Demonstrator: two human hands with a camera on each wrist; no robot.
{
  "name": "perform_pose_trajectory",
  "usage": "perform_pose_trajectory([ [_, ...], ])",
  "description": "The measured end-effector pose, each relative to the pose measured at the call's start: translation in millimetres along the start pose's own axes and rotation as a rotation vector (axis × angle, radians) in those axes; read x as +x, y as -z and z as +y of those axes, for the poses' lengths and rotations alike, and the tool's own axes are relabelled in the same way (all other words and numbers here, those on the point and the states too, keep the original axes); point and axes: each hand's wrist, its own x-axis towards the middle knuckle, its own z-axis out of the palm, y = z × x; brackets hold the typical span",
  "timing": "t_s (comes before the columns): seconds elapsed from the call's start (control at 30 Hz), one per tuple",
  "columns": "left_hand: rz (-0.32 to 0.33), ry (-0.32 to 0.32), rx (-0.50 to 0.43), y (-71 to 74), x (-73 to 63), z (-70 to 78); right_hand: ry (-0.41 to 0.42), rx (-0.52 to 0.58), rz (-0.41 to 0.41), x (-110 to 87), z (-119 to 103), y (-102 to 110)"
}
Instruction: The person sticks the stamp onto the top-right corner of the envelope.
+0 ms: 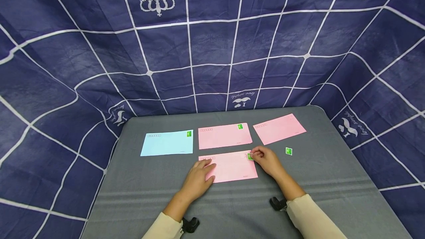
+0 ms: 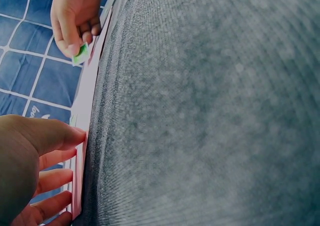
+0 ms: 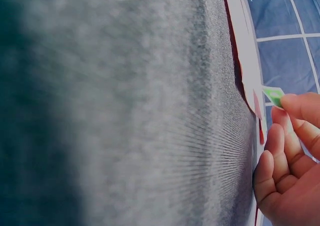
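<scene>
Sleeves [image 1: 313,217] were nearest. The left hand [image 1: 196,180] lay loosely on the near pink envelope [image 1: 232,172]. The right hand [image 1: 268,162] pinched a green stamp [image 1: 250,156] at that envelope's far right corner. A loose stamp [image 1: 289,151] lay rightward on the bench [image 1: 232,211]. Behind were a blue envelope [image 1: 167,144], a middle pink envelope [image 1: 224,137], a tilted pink envelope [image 1: 279,130], then blue cloth [image 1: 210,43].

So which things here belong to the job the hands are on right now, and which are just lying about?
In use now:
held stamp, pinched by the right hand
front pink envelope, left hand resting on it

Just lying about:
loose stamp
unstamped pink envelope
stamped pink envelope
stamped blue envelope
</scene>
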Motion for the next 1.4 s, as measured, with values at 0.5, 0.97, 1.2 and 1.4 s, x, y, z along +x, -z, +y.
perform_pose_trajectory([
  [0.5,0.01,-0.005,0.001,-0.2,0.4,0.8,0.002,-0.027,-0.062,7.3,-0.5,-0.1],
  [0.97,-0.007,0.002,0.004,-0.9,0.3,-0.7,0.013,-0.077,-0.099,16.8,0.8,-2.3],
  [1.2,-0.017,0.009,0.004,-0.9,0.4,-0.6,0.003,-0.101,-0.123,20.7,0.3,-3.9],
  [1.4,-0.019,0.014,-0.003,-0.4,0.5,-0.2,0.008,-0.127,-0.127,24.1,0.4,-4.1],
])
